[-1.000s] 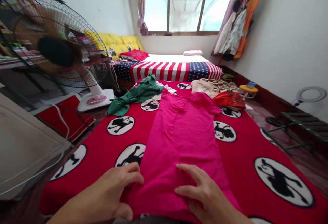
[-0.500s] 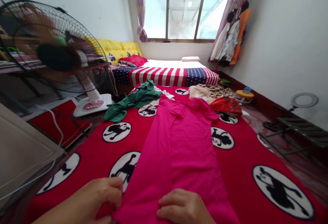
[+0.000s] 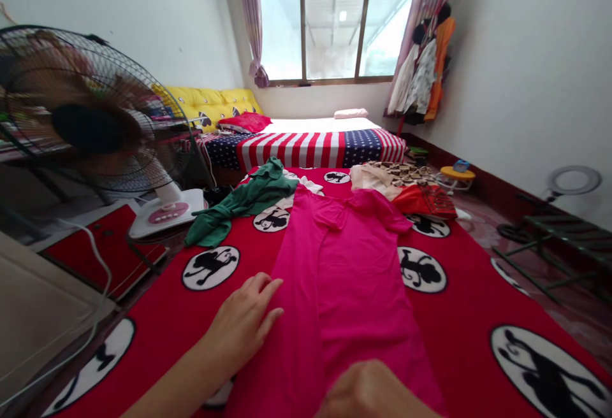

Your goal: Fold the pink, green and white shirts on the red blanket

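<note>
A long hot-pink short-sleeved garment (image 3: 344,278) lies flat and spread out on a red blanket (image 3: 459,335) printed with black monkeys in white circles. My left hand (image 3: 243,322) rests open, its fingers spread against the garment's left edge. My right hand (image 3: 368,392) sits on the garment's lower part, cut off by the bottom of the picture. Its fingers are mostly hidden. Beyond the collar lie a crumpled green garment (image 3: 239,204) and a red-orange cloth (image 3: 423,201).
A standing electric fan (image 3: 90,112) with a white base (image 3: 167,214) stands left of the blanket, with a white cord trailing along the floor. A second bed with a flag-striped cover (image 3: 306,150) lies ahead, below a window (image 3: 332,26). A metal rack (image 3: 549,239) stands at right.
My left hand has let go of the garment's hem and moved forward to its left edge, now open. My right hand has shifted slightly lower and right. The view has tilted slightly upward.
</note>
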Tool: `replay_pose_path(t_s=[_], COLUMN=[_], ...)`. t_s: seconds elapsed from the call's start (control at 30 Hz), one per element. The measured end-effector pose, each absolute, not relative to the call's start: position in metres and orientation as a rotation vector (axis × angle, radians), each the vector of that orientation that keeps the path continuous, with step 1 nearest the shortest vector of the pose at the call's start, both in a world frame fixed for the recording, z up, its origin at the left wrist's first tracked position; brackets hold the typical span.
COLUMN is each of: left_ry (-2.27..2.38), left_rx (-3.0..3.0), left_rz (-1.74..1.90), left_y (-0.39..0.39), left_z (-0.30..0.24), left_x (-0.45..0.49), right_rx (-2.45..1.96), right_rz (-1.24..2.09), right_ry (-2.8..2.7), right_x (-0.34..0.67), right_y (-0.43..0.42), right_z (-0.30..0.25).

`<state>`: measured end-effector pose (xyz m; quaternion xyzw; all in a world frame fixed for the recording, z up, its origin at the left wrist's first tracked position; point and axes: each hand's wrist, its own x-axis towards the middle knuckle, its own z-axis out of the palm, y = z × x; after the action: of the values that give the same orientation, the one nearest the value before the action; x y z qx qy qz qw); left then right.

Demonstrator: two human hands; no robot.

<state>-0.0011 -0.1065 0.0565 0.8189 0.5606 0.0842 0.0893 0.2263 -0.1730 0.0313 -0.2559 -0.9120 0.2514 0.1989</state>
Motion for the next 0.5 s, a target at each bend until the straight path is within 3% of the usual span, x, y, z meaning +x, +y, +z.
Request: replay_pose_path(t_s=[0.17, 0.33, 0.5], left_ry=[1.599, 1.727, 1.718], left_rx=[2.603, 2.639, 2.743], left_rz=[0.452, 0.299, 0.262], left_y=[-0.066, -0.048, -0.059], left_z=[0.037, -0.003, -0.012], left_x=[0.023, 0.025, 0.015], right_rx=[-1.016, -1.364, -1.553], right_rz=[0.359, 0.224, 0.204], right_ry=[-2.220, -2.429, -2.363], right_x=[0.207, 0.205, 0.222], right_y=[-0.083, -0.002, 0.006], right_z=[0.086, 0.030, 0.002])
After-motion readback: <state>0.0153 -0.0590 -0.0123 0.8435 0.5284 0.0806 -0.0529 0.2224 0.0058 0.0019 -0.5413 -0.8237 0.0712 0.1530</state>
